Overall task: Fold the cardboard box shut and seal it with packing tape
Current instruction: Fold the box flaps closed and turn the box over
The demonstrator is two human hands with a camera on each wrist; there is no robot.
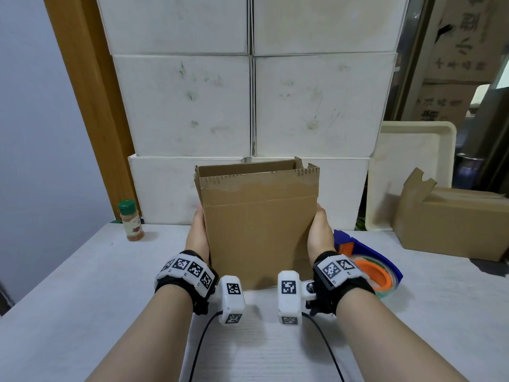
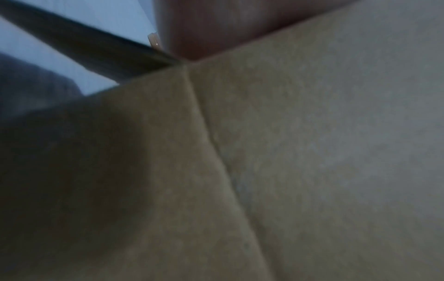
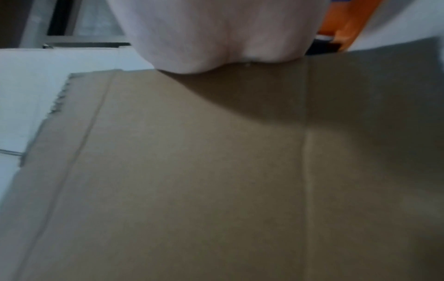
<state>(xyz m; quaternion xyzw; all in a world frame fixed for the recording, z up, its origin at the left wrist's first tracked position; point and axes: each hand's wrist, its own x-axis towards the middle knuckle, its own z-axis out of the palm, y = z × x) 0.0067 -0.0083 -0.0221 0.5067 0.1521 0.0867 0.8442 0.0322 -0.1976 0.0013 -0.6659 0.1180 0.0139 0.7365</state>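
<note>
A brown cardboard box (image 1: 261, 221) stands upright on the white table (image 1: 82, 285), its top flaps raised and its mouth facing up. My left hand (image 1: 197, 232) presses flat against its left side. My right hand (image 1: 321, 232) presses against its right side; most of both hands' fingers are hidden behind the box. The left wrist view is filled by a box corner (image 2: 264, 152), and the right wrist view by a creased panel (image 3: 192, 171). A blue tape dispenser (image 1: 369, 260) with an orange-cored roll lies on the table just right of my right wrist.
A green-capped spice bottle (image 1: 131, 220) stands at the back left. Stacked white boxes (image 1: 248, 106) form a wall behind the table. A cream tray (image 1: 407, 172) leans at the back right, beside another cardboard box (image 1: 451, 216).
</note>
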